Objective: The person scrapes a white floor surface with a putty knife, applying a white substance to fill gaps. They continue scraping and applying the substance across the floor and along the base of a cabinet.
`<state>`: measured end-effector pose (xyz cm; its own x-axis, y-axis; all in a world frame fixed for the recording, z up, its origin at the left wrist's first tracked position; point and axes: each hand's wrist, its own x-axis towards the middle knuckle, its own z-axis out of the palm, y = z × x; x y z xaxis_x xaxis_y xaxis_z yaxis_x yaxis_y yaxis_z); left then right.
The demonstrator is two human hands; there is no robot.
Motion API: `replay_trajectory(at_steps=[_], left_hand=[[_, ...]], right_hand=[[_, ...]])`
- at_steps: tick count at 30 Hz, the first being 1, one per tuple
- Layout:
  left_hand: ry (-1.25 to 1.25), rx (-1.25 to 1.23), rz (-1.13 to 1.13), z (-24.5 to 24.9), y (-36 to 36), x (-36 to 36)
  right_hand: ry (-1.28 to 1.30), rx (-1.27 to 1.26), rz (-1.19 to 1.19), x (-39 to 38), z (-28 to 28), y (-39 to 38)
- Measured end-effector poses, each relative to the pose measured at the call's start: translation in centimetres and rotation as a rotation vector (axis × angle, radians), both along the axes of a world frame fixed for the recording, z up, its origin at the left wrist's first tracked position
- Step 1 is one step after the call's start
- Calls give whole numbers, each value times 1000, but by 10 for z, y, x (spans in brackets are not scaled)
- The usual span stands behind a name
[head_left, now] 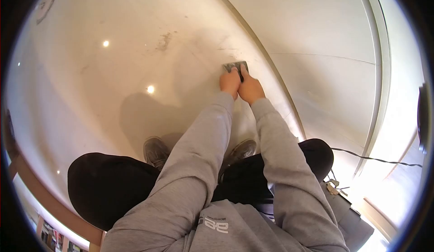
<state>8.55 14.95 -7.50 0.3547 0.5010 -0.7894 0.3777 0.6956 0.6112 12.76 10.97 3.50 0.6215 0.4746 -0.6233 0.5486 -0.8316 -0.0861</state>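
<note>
A scraper (235,65) with a wide, flat, dark blade lies against the glossy pale floor (117,75), close to the base of a panel. My left hand (229,83) is closed on its near side. Beside it, my right hand (251,89) also grips the scraper, with one finger stretched along the top toward the blade. The handle is mostly hidden under my hands. Just past the blade are thin dark streaks, and a larger dark scuff mark (165,40) lies further to the left.
A pale panel (321,30) rises along the right. My shoes (156,151) stand behind my hands. A thin black cable (375,158) runs right from near my knee, above a dark grey object (350,220). A brown frame (49,202) edges the lower left.
</note>
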Motion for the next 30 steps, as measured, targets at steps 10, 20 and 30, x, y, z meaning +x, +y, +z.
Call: replay_trajectory(at_steps=[10,20,30], left_hand=[[-287,-652,174,42,-49,37],[-40,-323,100,33,-38,29],[13,-38,-67,31,-14,33]], right_hand=[[-145,-118,-130,36,13,-61],[530,231,-832,72,-22,-60],[803,419,-1084,70,-42,-35]])
